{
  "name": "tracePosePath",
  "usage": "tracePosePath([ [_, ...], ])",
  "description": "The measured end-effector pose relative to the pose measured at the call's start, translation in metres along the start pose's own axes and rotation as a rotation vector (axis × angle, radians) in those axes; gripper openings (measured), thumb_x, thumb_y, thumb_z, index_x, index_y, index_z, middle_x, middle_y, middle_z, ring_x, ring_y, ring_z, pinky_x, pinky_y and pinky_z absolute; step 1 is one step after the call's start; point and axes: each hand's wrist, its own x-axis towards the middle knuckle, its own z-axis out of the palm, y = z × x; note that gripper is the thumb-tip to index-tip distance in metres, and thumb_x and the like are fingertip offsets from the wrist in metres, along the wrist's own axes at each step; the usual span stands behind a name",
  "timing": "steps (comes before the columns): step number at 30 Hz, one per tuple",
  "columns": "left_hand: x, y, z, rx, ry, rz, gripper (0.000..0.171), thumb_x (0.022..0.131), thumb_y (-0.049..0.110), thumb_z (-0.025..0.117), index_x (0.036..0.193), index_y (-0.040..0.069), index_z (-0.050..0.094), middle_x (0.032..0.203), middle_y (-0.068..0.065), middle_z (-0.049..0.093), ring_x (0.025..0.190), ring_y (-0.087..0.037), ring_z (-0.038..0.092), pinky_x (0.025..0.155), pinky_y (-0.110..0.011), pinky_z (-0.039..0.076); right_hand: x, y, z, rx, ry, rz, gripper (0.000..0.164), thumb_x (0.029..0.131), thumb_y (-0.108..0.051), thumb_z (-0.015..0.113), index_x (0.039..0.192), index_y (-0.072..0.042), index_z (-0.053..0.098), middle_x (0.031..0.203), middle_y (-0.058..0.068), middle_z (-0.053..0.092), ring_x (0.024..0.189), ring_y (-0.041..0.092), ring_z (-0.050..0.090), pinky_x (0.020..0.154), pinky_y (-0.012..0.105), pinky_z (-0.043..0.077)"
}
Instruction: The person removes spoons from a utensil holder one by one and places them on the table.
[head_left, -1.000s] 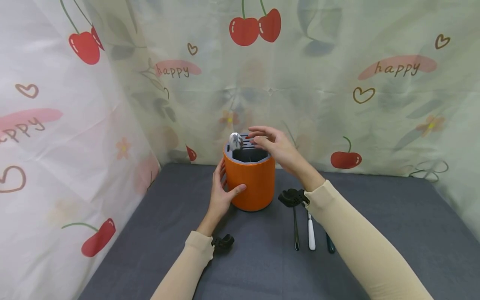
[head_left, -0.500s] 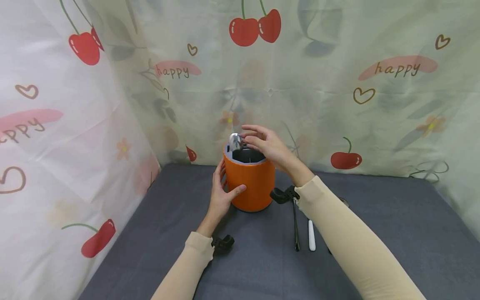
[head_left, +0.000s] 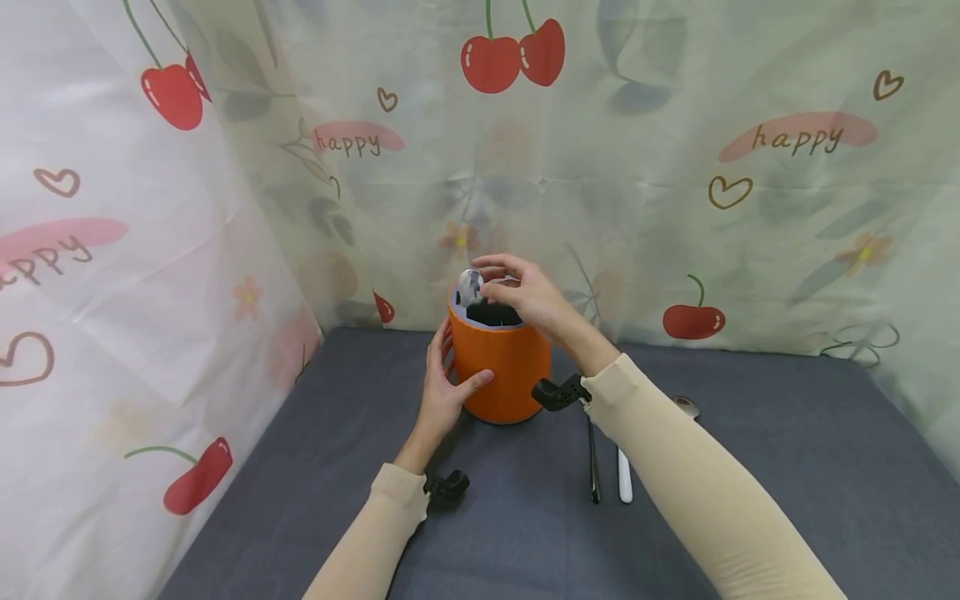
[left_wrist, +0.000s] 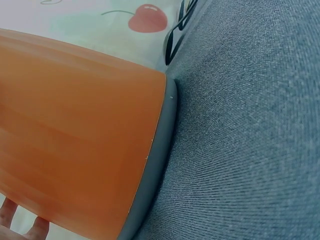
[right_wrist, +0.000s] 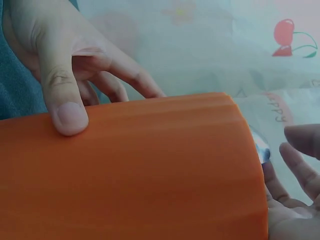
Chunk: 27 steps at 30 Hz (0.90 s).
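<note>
An orange cylindrical utensil holder (head_left: 501, 371) with a grey slotted top stands upright on the table. My left hand (head_left: 442, 392) grips its left side, thumb across the front and fingers around the back. A shiny metal spoon (head_left: 470, 287) stands in the holder's left part, bowl up, handle hidden inside. Over the top, my right hand (head_left: 532, 296) has its fingers beside the spoon bowl. In the right wrist view, that hand (right_wrist: 295, 215) has thumb and fingers spread, with a gap between the thumb and the spoon (right_wrist: 262, 148). Whether another fingertip touches the spoon is unclear.
To the right of the holder lie a black-handled utensil (head_left: 594, 471) and a white-handled utensil (head_left: 624, 475), partly under the right forearm. A metal spoon bowl (head_left: 684, 406) shows beyond the sleeve. A patterned curtain (head_left: 622, 208) hangs behind the grey tablecloth (head_left: 510, 517).
My right hand has moved left across the holder's top, up to the spoon bowl. My left hand and the holder have stayed in place.
</note>
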Motion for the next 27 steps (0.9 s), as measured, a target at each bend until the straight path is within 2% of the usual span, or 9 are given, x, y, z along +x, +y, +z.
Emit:
tracePosePath([
  [5, 0.000, 0.000, -0.001, 0.000, 0.005, -0.003, 0.096, 0.091, 0.040, 0.081, 0.164, 0.039, 0.019, 0.166, 0.005, 0.024, 0.153, -0.018, 0.027, 0.125, -0.055, 0.024, 0.003, 0.001, 0.006, -0.014, 0.043, -0.005, 0.042, 0.104, -0.002, 0.061, 0.145, -0.001, 0.056, 0.135, 0.020, 0.058, 0.112, 0.036, 0.063, 0.100, 0.048, 0.054],
  [14, -0.001, 0.000, -0.002, -0.007, -0.004, 0.010, 0.096, 0.092, 0.039, 0.081, 0.165, 0.037, 0.019, 0.166, 0.002, 0.023, 0.153, -0.022, 0.026, 0.125, -0.057, 0.023, 0.007, -0.002, 0.017, -0.222, 0.129, -0.014, 0.034, 0.098, -0.006, 0.073, 0.131, -0.006, 0.066, 0.113, 0.014, 0.068, 0.096, 0.028, 0.067, 0.083, 0.039, 0.060],
  [19, -0.001, -0.001, -0.003, -0.006, -0.005, 0.006, 0.095, 0.092, 0.040, 0.081, 0.164, 0.041, 0.019, 0.166, 0.005, 0.023, 0.153, -0.018, 0.027, 0.125, -0.056, 0.024, 0.007, 0.000, 0.020, -0.262, 0.151, -0.043, 0.030, 0.099, -0.005, 0.072, 0.127, -0.006, 0.065, 0.102, 0.011, 0.064, 0.086, 0.026, 0.063, 0.079, 0.035, 0.058],
  [23, 0.000, -0.002, -0.002, -0.008, -0.007, 0.011, 0.095, 0.092, 0.041, 0.081, 0.164, 0.041, 0.019, 0.166, 0.005, 0.023, 0.153, -0.018, 0.026, 0.125, -0.055, 0.024, 0.005, 0.000, 0.019, -0.262, 0.162, -0.063, 0.030, 0.099, -0.003, 0.071, 0.129, -0.005, 0.066, 0.102, 0.013, 0.064, 0.088, 0.028, 0.062, 0.079, 0.037, 0.057],
  [27, 0.000, -0.002, -0.001, -0.008, -0.009, 0.014, 0.095, 0.092, 0.042, 0.081, 0.164, 0.041, 0.019, 0.165, 0.005, 0.024, 0.153, -0.018, 0.026, 0.125, -0.054, 0.024, 0.003, -0.001, 0.018, -0.293, 0.171, -0.052, 0.033, 0.100, -0.005, 0.070, 0.132, -0.008, 0.069, 0.113, 0.015, 0.066, 0.097, 0.029, 0.064, 0.082, 0.040, 0.058],
])
